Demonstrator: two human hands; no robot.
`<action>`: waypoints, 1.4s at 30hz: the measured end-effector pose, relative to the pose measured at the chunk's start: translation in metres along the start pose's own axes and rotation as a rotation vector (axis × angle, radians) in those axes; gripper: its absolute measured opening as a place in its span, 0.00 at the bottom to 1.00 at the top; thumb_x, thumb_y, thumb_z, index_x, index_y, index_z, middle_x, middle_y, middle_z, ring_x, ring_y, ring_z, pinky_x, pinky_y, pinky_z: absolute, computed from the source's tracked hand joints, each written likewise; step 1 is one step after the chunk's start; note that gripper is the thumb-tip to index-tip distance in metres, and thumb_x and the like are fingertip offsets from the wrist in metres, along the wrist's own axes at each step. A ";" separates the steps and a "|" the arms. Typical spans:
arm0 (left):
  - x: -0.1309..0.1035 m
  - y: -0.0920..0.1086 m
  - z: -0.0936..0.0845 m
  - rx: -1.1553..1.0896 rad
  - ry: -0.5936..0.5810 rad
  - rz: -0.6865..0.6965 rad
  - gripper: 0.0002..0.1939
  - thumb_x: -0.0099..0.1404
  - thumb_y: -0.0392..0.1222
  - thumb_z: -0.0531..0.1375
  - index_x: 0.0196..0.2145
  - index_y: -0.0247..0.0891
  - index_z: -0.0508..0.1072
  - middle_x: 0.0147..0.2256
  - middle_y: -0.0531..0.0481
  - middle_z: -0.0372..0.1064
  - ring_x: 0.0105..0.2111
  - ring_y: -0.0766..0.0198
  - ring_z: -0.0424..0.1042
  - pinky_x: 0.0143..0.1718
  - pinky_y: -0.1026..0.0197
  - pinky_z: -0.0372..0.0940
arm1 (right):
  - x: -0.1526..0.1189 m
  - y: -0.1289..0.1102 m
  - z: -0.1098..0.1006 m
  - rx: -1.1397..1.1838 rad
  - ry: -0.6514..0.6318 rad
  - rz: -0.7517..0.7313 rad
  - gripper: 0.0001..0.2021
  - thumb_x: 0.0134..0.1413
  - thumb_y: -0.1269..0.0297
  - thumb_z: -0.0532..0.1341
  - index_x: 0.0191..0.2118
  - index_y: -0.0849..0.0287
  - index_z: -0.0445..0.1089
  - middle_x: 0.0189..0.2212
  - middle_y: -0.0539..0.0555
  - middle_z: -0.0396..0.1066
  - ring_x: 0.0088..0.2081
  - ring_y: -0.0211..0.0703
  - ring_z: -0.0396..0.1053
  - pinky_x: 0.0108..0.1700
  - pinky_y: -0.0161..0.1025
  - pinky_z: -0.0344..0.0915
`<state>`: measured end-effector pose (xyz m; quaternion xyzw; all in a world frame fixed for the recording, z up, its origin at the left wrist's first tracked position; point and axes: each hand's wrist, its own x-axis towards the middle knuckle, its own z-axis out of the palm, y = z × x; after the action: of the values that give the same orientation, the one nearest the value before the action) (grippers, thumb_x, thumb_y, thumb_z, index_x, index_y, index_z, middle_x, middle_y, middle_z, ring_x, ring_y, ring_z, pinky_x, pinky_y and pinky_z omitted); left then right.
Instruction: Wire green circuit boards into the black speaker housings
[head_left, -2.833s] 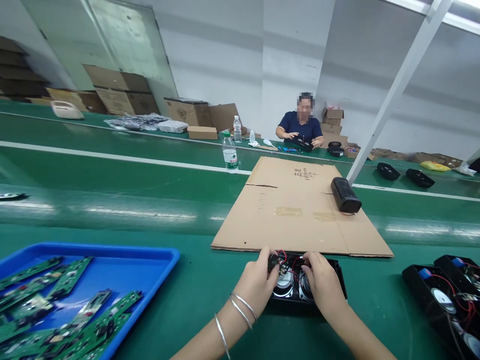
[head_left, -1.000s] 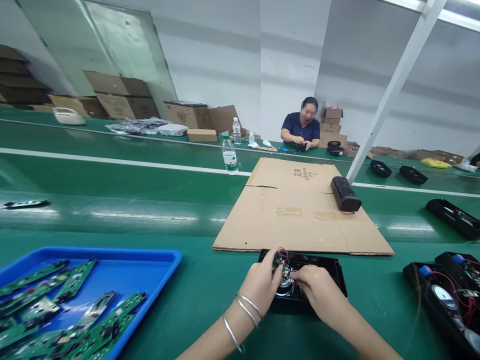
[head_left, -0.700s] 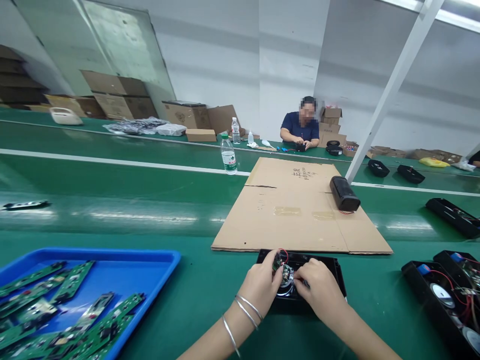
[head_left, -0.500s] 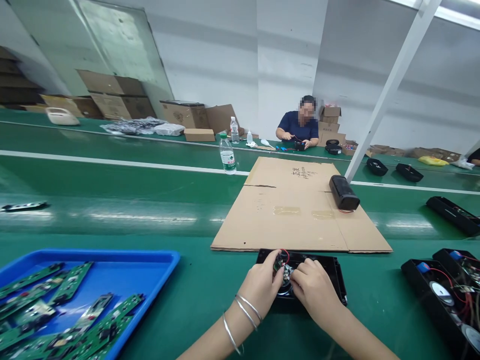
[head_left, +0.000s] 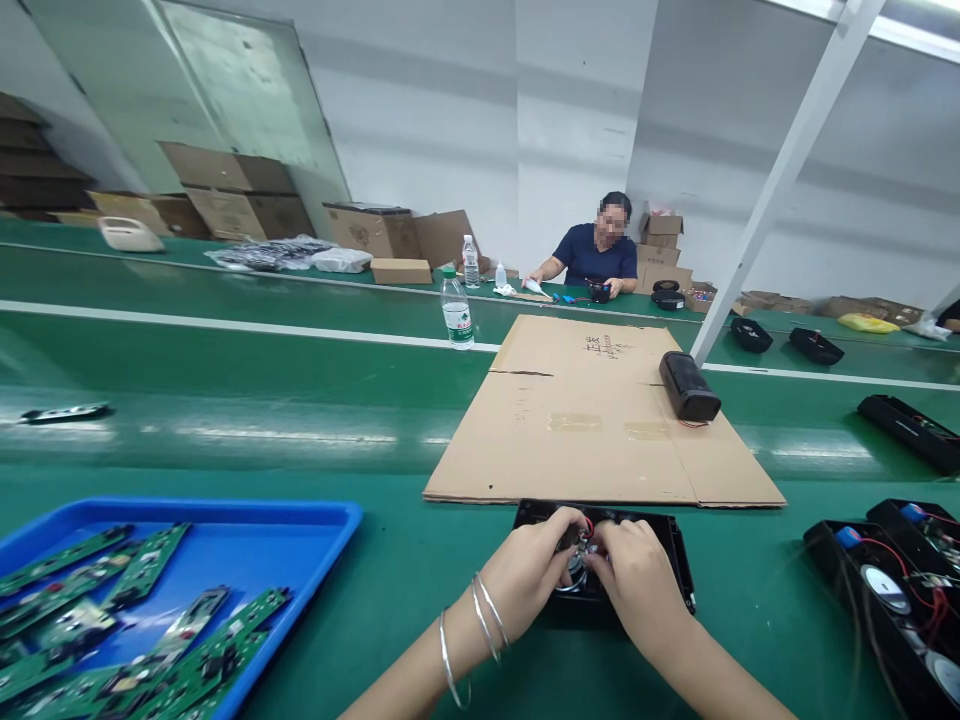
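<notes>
Left hand [head_left: 531,560] has moved toward right hand [head_left: 641,572], both curled, closure and hold indeterminable, concentrating work over black rectangular plastic housing [head_left: 676,545] beneath.

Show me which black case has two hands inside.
The case before the cardboard sheet: left hand and right hand reach in. Cases at right have none.

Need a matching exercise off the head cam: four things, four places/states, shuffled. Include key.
1. Blue tray
2. Green-capped bottle
3. Boxy black unit
4. Centre black housing

A. Lies on the cardboard sheet
B. Has the left hand and right hand over it
C. Holds green circuit boards
D. Upright, with a white and green label

Pairs: 1-C, 2-D, 3-A, 4-B
</notes>
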<state>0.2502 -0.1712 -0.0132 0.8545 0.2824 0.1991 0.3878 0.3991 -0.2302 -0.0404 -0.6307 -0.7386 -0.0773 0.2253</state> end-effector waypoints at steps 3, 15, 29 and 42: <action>0.001 -0.005 -0.005 -0.062 -0.075 0.005 0.10 0.60 0.33 0.45 0.38 0.40 0.61 0.17 0.59 0.63 0.19 0.68 0.68 0.24 0.68 0.62 | 0.005 0.002 -0.010 0.114 -0.052 0.023 0.15 0.42 0.76 0.64 0.37 0.60 0.62 0.39 0.56 0.65 0.40 0.47 0.61 0.38 0.40 0.59; 0.004 0.002 0.005 -0.240 0.063 -0.145 0.04 0.58 0.42 0.52 0.29 0.40 0.62 0.15 0.63 0.56 0.12 0.72 0.61 0.15 0.71 0.56 | 0.004 0.004 -0.006 0.216 -0.140 -0.125 0.04 0.53 0.74 0.52 0.34 0.60 0.61 0.30 0.53 0.65 0.34 0.43 0.55 0.37 0.42 0.55; 0.007 0.001 0.003 -0.290 0.281 -0.337 0.07 0.54 0.44 0.54 0.30 0.40 0.61 0.10 0.63 0.58 0.09 0.67 0.64 0.11 0.69 0.56 | 0.004 0.032 -0.020 0.164 -0.479 -0.014 0.52 0.26 0.52 0.68 0.60 0.57 0.44 0.57 0.62 0.47 0.56 0.59 0.45 0.56 0.57 0.39; 0.026 -0.063 0.003 -0.084 0.548 -0.152 0.29 0.54 0.60 0.47 0.44 0.34 0.60 0.36 0.40 0.72 0.34 0.51 0.73 0.36 0.49 0.68 | -0.048 0.104 -0.100 -0.352 0.218 0.479 0.36 0.34 0.56 0.63 0.52 0.58 0.53 0.49 0.60 0.57 0.50 0.57 0.54 0.50 0.50 0.47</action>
<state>0.2506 -0.1220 -0.0606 0.7282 0.4316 0.4046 0.3460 0.5286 -0.2933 0.0097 -0.8040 -0.5157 -0.2160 0.2025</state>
